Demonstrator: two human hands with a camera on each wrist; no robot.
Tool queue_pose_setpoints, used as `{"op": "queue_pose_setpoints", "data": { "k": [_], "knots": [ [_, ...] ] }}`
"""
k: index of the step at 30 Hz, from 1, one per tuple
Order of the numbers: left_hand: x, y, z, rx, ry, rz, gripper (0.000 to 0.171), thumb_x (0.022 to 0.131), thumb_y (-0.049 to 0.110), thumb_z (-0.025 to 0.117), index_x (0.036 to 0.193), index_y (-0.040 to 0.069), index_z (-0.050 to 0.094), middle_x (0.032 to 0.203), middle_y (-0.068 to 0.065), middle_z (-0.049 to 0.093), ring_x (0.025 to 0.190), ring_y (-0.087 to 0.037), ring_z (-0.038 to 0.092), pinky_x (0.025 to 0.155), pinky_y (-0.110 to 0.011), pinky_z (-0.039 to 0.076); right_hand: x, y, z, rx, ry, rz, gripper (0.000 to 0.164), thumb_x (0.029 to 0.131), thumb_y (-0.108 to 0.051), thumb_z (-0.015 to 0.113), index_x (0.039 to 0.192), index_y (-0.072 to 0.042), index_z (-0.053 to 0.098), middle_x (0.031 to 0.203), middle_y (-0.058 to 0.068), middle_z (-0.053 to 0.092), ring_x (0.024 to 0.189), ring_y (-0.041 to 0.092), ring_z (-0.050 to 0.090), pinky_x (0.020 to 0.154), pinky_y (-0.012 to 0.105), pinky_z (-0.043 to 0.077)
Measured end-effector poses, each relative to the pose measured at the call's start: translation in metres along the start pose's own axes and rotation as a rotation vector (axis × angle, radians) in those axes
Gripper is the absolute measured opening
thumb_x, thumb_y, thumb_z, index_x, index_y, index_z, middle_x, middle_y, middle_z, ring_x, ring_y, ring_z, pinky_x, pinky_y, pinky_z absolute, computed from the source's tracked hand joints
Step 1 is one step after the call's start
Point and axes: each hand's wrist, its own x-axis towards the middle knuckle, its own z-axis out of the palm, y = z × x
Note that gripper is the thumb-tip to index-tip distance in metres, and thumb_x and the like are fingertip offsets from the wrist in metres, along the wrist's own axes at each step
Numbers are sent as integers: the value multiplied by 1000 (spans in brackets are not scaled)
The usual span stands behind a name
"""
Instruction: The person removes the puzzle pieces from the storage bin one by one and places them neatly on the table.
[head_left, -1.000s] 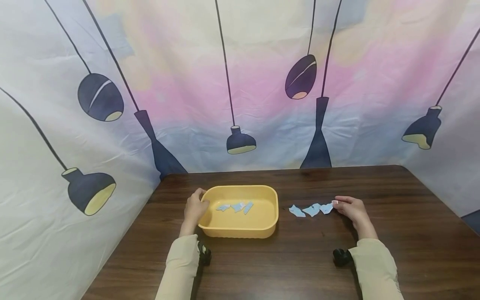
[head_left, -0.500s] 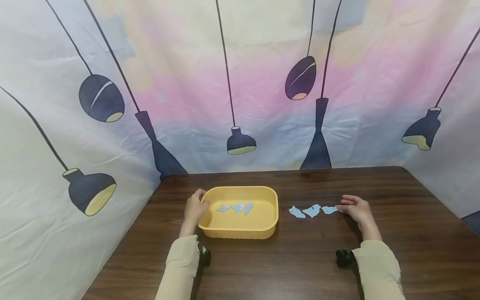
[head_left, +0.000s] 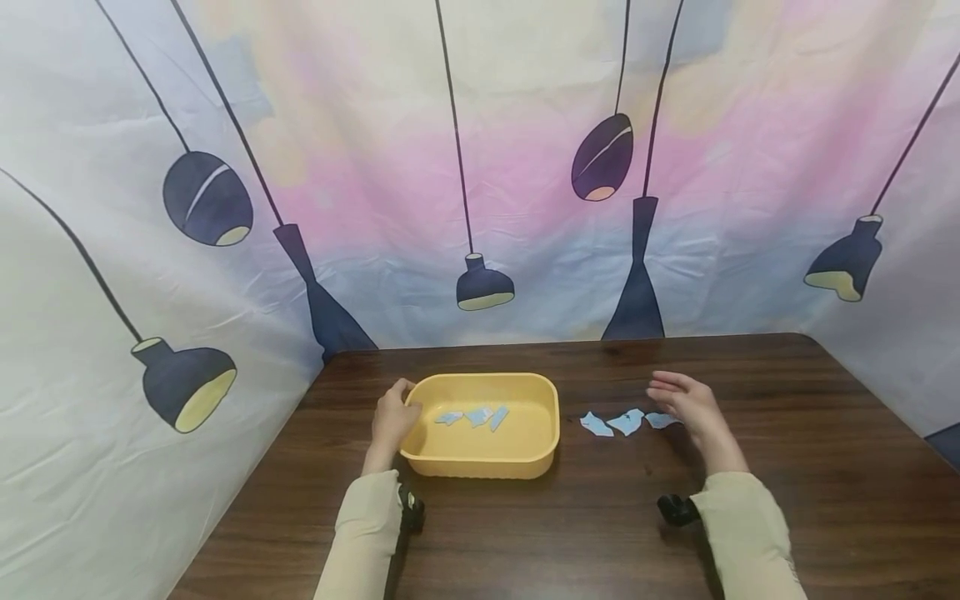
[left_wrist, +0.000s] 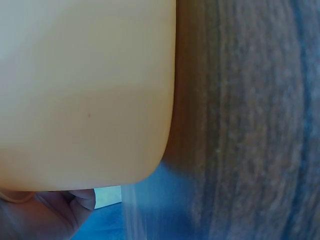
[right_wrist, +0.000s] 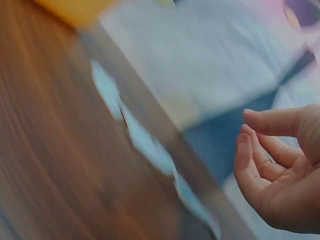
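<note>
My left hand (head_left: pixel 392 421) grips the left end of a yellow plastic basin (head_left: pixel 480 468), thumb at its rim. In the left wrist view the basin's wall (left_wrist: pixel 90 100) fills much of the picture, with part of the hand (left_wrist: pixel 60 212) below it. Three torn scraps of light blue paper (head_left: pixel 478 417) lie inside the basin. To its right, three more torn blue pieces (head_left: pixel 626 422) lie in a row on the table. My right hand (head_left: pixel 690 408) is raised over the row's right end, fingers loosely bent and holding nothing, as the right wrist view of the hand (right_wrist: pixel 280 165) shows.
The dark wooden table (head_left: pixel 540 533) reaches back to a patterned cloth (head_left: pixel 525 167) printed with hanging lamps. Black cameras are strapped at both wrists, one by the right sleeve (head_left: pixel 738 517).
My right hand has let go of the rightmost blue piece, which now lies flatter on the table, and has lifted and moved left. The left hand stays on the basin.
</note>
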Motion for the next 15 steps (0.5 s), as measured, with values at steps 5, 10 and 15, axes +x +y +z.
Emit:
{"op": "queue_pose_setpoints", "data": {
  "k": [5,10,15],
  "knots": [
    [0,-2,-2,-2,12,-6,34,86,8,55,119,5,61,101,-21,68,68,-23,54,57,-28,37,-4,-31,63,-47,-98,-99,51,94,-14,61,138,6,47,131,21,61,90,-4,62,87,24,50],
    [-1,-1,2,-28,14,15,35,84,7,54,119,4,61,94,-22,69,60,-20,51,53,-28,37,-6,-48,116,-22,-217,-149,45,92,-10,61,134,5,51,134,29,54,107,19,64,94,37,52],
    [-3,-2,0,-53,11,22,36,85,6,53,120,4,61,88,-20,68,54,-17,47,50,-27,36,3,-54,158,57,-280,-95,45,93,-5,59,135,6,50,138,28,51,119,32,59,103,41,47]
  ]
}}
